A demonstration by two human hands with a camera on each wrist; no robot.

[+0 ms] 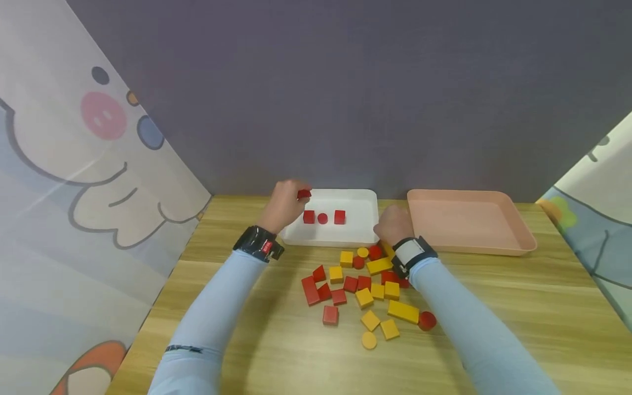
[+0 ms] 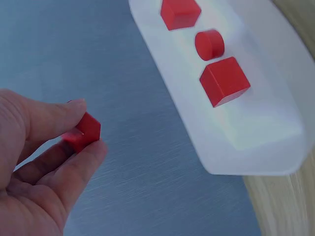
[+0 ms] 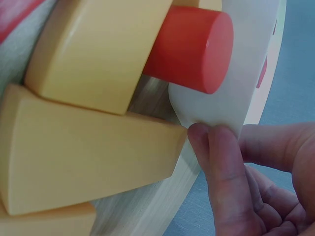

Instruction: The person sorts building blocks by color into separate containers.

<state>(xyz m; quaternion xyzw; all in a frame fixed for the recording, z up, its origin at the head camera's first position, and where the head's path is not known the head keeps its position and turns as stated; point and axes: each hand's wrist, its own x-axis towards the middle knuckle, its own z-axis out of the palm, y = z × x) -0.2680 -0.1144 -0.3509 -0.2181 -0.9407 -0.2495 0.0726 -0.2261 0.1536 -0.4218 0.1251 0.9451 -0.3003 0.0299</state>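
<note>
My left hand (image 1: 285, 204) pinches a small red block (image 2: 90, 132) between thumb and fingers, above the left end of the white tray (image 1: 336, 237). Fingers hide part of that block, so its full shape is unclear. Inside the tray sit a red cube (image 1: 339, 217), a red cylinder (image 1: 322, 218) and another red cube (image 1: 309, 216). At the tray's front right corner, my right hand (image 3: 231, 182) grips the rim, fingertips against the outer wall and thumb on the other side. Close to these fingertips lie a yellow block (image 3: 88, 152) and a red cylinder (image 3: 189, 49).
Several loose red and yellow blocks lie scattered in front of the white tray, among them a long yellow block (image 1: 403, 311) and a red rectangular block (image 1: 310, 291). A pink tray (image 1: 464, 225) stands to the right. Behind both trays rises a grey panel (image 1: 345, 99).
</note>
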